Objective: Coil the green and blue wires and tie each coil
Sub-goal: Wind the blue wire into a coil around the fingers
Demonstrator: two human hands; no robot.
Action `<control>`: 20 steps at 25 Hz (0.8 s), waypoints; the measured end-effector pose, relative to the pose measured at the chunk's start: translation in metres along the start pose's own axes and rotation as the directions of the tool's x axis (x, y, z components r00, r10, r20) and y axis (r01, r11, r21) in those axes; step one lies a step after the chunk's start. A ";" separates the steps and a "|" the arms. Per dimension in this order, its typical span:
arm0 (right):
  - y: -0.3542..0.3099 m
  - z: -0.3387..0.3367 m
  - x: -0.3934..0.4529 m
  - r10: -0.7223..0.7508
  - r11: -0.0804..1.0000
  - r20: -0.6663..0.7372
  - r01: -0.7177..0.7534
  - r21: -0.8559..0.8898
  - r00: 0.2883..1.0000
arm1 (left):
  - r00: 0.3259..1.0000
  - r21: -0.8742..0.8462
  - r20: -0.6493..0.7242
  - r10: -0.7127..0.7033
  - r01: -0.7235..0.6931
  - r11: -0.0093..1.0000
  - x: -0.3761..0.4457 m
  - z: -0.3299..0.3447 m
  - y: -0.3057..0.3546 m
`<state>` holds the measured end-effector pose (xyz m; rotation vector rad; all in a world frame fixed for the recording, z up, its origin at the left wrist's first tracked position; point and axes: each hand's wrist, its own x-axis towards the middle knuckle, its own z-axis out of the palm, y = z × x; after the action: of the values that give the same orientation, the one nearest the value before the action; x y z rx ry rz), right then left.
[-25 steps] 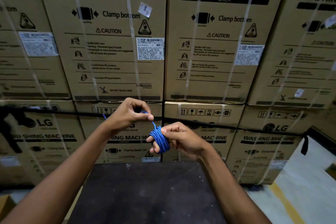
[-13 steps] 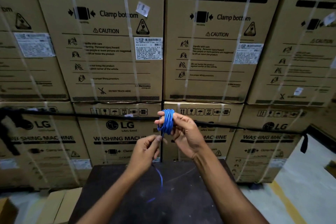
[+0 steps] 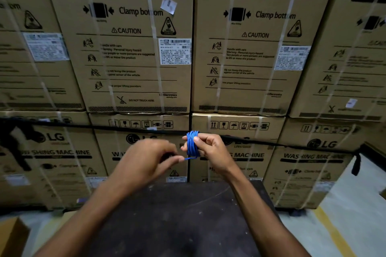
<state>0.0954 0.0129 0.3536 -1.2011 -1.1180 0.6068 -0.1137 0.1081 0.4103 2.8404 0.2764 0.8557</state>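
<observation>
Step in hand, by the look of it: tying off the blue coil, not winding it. Left hand (image 3: 146,160) is motion-blurred, fingers curled, pinching the free tail (image 3: 189,158) of the blue wire just left of the coil. Blue wire coil (image 3: 192,143) sits upright in the right hand (image 3: 211,151), thumb and fingers clamped round it, held in the air above the far edge of the dark table (image 3: 188,215). Stacked washing machine cartons (image 3: 250,48) fill the background. No green wire in view.

Next move likely calls for taking the tail round the coil's waist and tucking or cinching it, with the right hand's clamp firm so the turns don't spring loose.

Versus half a second ago: the left hand is higher and close beside the coil; the slack that hung down toward the table is taken up, leaving a short tail. Right hand and coil are in much the same place.
</observation>
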 end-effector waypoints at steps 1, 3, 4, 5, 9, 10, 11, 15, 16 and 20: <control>-0.003 0.000 -0.001 0.012 1.000 0.044 -0.012 -0.009 0.999 | 0.998 -0.016 0.018 0.065 -0.065 0.998 0.011 -0.009 -0.005; -0.010 0.002 -0.004 0.050 0.999 0.150 -0.047 -0.023 0.987 | 0.989 -0.116 0.078 0.122 -0.113 0.987 0.033 -0.020 -0.018; -0.013 0.002 -0.006 0.070 0.997 0.202 -0.066 -0.026 0.977 | 0.988 -0.205 0.111 0.106 -0.082 0.975 0.042 -0.023 -0.024; -0.017 0.003 -0.008 0.086 0.996 0.250 -0.086 -0.010 0.964 | 0.987 -0.303 0.137 0.078 -0.033 0.952 0.050 -0.024 -0.029; -0.031 0.005 -0.018 0.090 0.966 0.410 -0.179 0.185 0.908 | 0.989 -0.640 0.145 0.014 0.083 0.764 0.062 -0.011 -0.045; -0.033 0.006 -0.020 0.075 0.953 0.446 -0.195 0.231 0.892 | 0.991 -0.692 0.133 0.007 0.088 0.716 0.061 -0.005 -0.048; -0.036 0.007 -0.022 0.057 0.939 0.473 -0.208 0.275 0.879 | 0.992 -0.736 0.130 -0.010 0.103 0.669 0.059 0.004 -0.050; -0.037 0.013 -0.026 0.011 0.867 0.450 -0.232 0.440 0.893 | 0.968 -0.854 0.172 -0.184 0.239 0.462 0.049 0.043 -0.055; -0.037 0.014 -0.024 -0.002 0.850 0.415 -0.217 0.480 0.910 | 0.960 -0.880 0.188 -0.207 0.258 0.400 0.047 0.052 -0.053; -0.036 0.014 -0.014 -0.019 0.799 0.263 -0.144 0.584 0.965 | 0.939 -0.881 0.199 -0.282 0.297 0.369 0.033 0.082 -0.031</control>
<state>0.0708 -0.0038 0.3823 -0.6135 -0.9859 1.1016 -0.0443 0.1370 0.3538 1.6722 0.2052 0.6085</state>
